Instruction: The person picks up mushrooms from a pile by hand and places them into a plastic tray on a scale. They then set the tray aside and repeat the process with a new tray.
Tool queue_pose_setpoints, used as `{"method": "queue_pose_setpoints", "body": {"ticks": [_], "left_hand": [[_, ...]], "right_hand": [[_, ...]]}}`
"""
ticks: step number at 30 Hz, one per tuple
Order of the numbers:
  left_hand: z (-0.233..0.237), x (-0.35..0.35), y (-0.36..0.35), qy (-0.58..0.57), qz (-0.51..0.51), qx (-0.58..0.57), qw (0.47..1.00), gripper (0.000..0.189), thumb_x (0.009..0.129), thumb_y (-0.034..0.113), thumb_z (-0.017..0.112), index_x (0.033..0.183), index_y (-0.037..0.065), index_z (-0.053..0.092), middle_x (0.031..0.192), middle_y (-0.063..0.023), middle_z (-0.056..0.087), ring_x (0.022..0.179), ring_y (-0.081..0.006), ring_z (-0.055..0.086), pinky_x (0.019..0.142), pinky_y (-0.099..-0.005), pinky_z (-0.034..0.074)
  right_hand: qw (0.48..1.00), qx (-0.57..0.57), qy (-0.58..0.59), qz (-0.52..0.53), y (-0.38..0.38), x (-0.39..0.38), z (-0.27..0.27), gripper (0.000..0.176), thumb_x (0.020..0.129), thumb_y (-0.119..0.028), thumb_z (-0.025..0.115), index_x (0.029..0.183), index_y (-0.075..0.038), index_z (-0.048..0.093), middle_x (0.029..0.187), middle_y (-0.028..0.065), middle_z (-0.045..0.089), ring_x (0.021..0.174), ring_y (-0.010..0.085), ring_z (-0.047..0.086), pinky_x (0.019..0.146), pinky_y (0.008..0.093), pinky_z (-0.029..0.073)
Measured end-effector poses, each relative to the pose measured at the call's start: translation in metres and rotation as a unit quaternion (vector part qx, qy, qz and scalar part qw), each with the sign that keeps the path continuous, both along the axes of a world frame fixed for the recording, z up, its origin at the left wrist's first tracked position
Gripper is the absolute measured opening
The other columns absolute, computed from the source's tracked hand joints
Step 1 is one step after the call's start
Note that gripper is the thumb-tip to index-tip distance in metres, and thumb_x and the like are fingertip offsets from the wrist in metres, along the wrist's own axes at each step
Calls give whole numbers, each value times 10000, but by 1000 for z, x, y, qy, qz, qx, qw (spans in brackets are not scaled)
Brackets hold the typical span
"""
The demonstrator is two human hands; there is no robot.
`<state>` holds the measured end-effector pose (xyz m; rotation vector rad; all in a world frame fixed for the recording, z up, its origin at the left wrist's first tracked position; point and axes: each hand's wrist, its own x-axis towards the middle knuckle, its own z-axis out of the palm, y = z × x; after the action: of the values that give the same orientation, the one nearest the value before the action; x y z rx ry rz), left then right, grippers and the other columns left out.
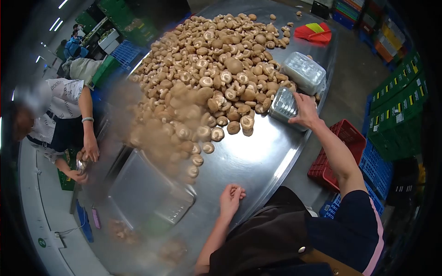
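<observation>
My right hand [306, 110] reaches to the table's right edge, its thumb and fingers around the near end of a stack of clear plastic trays [282, 104]. Just beyond it sits a second stack of clear trays [304, 70], in a plastic wrap. Shiitake mushrooms [216, 64] lie in a big heap left of both stacks. My left hand [231, 198] hovers low over the near side of the metal table [244, 161], fingers curled in, with nothing visible in them. A few loose mushrooms [197, 159] lie beyond that hand.
A clear plastic bin [152, 188] stands left of my left hand, blurred by a smear on the lens. A red and yellow cloth or bag [313, 33] lies at the far right corner. Across the table, a person [60, 110] handles mushrooms. Red [338, 147] and green crates [398, 106] stand right.
</observation>
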<state>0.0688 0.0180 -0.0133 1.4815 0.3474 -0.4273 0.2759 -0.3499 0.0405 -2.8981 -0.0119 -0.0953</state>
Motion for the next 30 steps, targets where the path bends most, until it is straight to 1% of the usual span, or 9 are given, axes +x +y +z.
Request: {"method": "queue_pose_setpoints", "body": {"ticks": [8, 11, 14, 17, 20, 22, 23, 26, 30], "left_hand": [[0, 1, 6, -58, -12, -23, 998, 172, 987, 87, 551, 1126, -14, 540, 960, -101, 682, 776, -119, 651, 696, -236, 515], [3, -5, 27, -42, 16, -64, 997, 343, 966, 90, 583, 1277, -12, 481, 1050, -132, 666, 884, -145, 649, 764, -254, 514], [17, -3, 39, -160, 56, -11, 985, 522, 941, 124, 626, 1397, -1, 404, 1177, -172, 634, 1053, -186, 622, 832, -272, 504], [60, 12, 54, -297, 0, 190, 936, 615, 916, 151, 662, 1441, 4, 377, 1266, -199, 598, 1215, -222, 550, 897, -294, 483], [36, 16, 88, -439, -181, 246, 845, 553, 934, 176, 639, 1405, -8, 415, 1219, -203, 635, 1108, -234, 640, 774, -270, 528], [34, -2, 97, -146, -123, 56, 980, 439, 963, 174, 579, 1331, -31, 457, 1115, -214, 667, 917, -227, 693, 609, -247, 519], [31, -14, 100, 12, -86, -45, 995, 389, 978, 173, 549, 1295, -43, 479, 1063, -220, 683, 821, -224, 719, 527, -236, 514], [7, -44, 107, 63, 120, -40, 990, 297, 1011, 177, 455, 1186, -59, 498, 909, -218, 695, 563, -201, 679, 342, -218, 400], [-10, -50, 95, 96, 234, -52, 966, 307, 994, 138, 455, 1217, -72, 431, 937, -244, 660, 442, -159, 549, 320, -223, 351]], "right_hand": [[996, 7, -86, 22, 5, -19, 4, 1036, 524, -250, 890, 1413, -45, 399, 1262, 183, 522, 1175, 364, 475, 1049, 447, 378], [997, 40, -52, 48, 37, -48, 38, 976, 568, -275, 822, 1408, -9, 405, 1232, 211, 531, 1131, 363, 489, 1030, 440, 379], [971, 170, 46, 162, 83, -84, 44, 976, 609, -351, 820, 1407, 24, 404, 1252, 226, 531, 1155, 357, 500, 1034, 440, 384], [819, 312, 408, 255, 146, -117, 30, 1068, 663, -427, 846, 1476, 25, 319, 1395, 247, 481, 1305, 332, 466, 1123, 407, 339], [504, 533, 586, 342, 192, -146, -20, 841, 860, -431, 694, 1474, 18, 335, 1403, 243, 484, 1289, 315, 498, 1098, 418, 386], [424, 583, 644, 256, 207, -151, -54, 741, 952, -454, 544, 1478, 17, 318, 1389, 250, 492, 1267, 321, 519, 1074, 432, 419], [380, 603, 670, 208, 209, -153, -65, 700, 998, -465, 470, 1481, 16, 310, 1382, 253, 496, 1256, 325, 530, 1062, 439, 436], [304, 703, 643, -17, 197, -136, -66, 693, 1030, -526, 312, 1472, 8, 319, 1360, 241, 514, 1238, 338, 541, 1050, 448, 454], [645, 518, 562, -6, 209, -127, -63, 544, 1034, -372, 412, 1432, -4, 368, 1216, 203, 588, 972, 266, 686, 843, 349, 575]]}}
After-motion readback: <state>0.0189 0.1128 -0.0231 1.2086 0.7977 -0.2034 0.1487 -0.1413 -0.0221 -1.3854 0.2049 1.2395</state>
